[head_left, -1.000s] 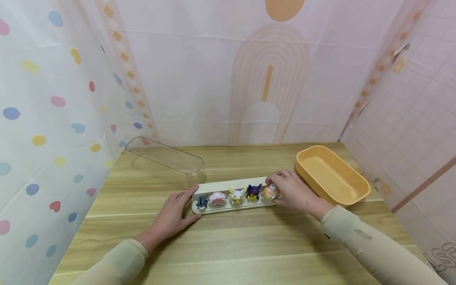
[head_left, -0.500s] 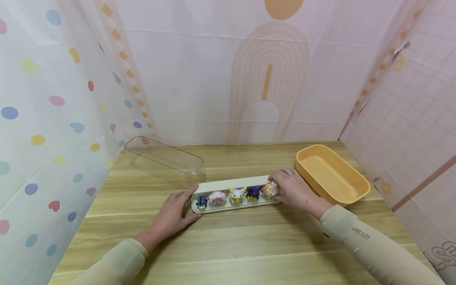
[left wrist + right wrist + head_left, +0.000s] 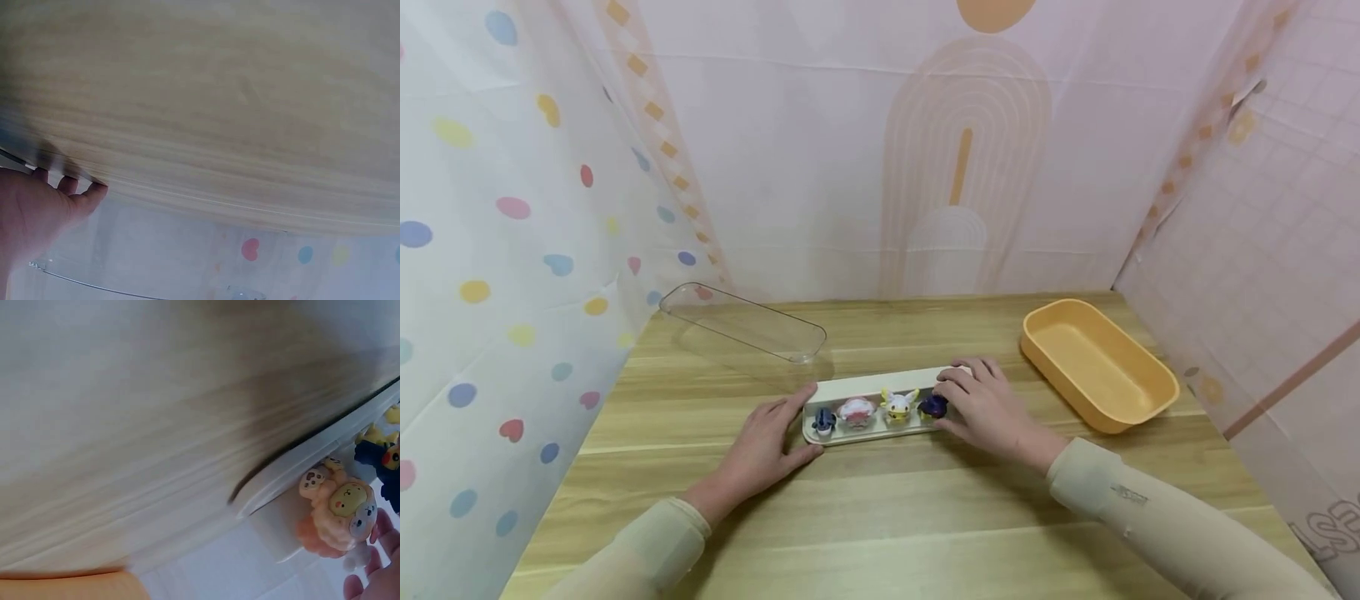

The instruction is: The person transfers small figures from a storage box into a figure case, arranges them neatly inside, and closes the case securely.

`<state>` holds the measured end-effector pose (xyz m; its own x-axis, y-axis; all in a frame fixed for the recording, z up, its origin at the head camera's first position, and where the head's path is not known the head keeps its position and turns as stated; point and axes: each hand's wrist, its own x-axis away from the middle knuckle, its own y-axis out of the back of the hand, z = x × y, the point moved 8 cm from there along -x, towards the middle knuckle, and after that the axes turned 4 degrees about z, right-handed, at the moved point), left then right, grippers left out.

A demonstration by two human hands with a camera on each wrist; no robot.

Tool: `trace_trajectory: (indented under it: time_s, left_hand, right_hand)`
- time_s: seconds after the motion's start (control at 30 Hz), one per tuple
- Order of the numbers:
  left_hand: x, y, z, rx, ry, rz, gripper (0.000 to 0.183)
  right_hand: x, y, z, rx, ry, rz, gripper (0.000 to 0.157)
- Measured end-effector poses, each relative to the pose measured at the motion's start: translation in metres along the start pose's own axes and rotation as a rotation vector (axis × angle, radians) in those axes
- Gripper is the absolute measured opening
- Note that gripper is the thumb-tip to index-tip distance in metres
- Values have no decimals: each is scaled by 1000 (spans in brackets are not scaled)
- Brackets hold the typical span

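A long white tray [image 3: 857,388] lies on the table with a row of small figurines along it. My left hand [image 3: 766,442] grips its left end, fingertips at the back corner and thumb along the front. In the head view my right hand [image 3: 988,414] reaches over the right end, thumb and index finger around a dark purple and yellow figurine [image 3: 933,407]. The right wrist view shows an orange lion-like figurine [image 3: 340,515] in the end slot under that hand. Leftward stand a white and yellow figurine [image 3: 898,407], a pink and white one [image 3: 857,412] and a dark blue one [image 3: 824,421].
An orange-yellow bin [image 3: 1097,367] stands at the right of the wooden table [image 3: 887,517]. At the back left lies a clear lid-like box [image 3: 745,325]. Patterned cloth [image 3: 820,167] hangs behind and along both sides.
My right hand has left the orange figurine and moved left to the dark purple one, which tipped slightly meanwhile. My left hand has stayed at the tray's end.
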<state>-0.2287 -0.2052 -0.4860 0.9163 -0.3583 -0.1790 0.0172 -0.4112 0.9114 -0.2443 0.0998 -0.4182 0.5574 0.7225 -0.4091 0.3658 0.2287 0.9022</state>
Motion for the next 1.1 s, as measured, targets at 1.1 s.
trace_trajectory:
  time_s: [1.1]
  left_hand:
    - [1, 2, -2, -12, -11, -7, 97]
  right_hand:
    - [-10, -6, 0, 47, -58, -59, 55]
